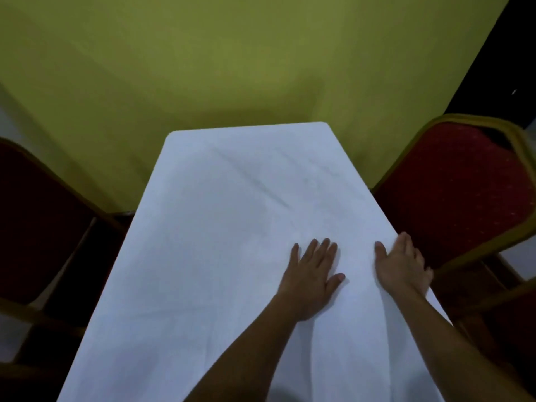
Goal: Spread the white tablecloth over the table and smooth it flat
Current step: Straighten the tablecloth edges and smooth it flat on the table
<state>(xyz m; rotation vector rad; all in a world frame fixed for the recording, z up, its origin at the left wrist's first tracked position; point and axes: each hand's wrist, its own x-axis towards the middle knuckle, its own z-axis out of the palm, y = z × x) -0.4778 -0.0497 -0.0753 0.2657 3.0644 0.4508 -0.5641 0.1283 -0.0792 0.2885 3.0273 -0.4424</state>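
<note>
The white tablecloth (220,233) covers the whole long table in front of me, from the near edge to the far end by the wall. A few soft creases run diagonally across its far half and near my arms. My left hand (311,274) lies flat on the cloth, palm down, fingers spread, right of the middle. My right hand (401,264) rests at the table's right edge, thumb on top of the cloth and the fingers curled down over the side, where they are partly hidden.
A red upholstered chair (455,192) with a gold frame stands close against the table's right side. Another dark red chair (37,227) stands at the left side. A yellow-green wall (232,59) rises just behind the table's far end.
</note>
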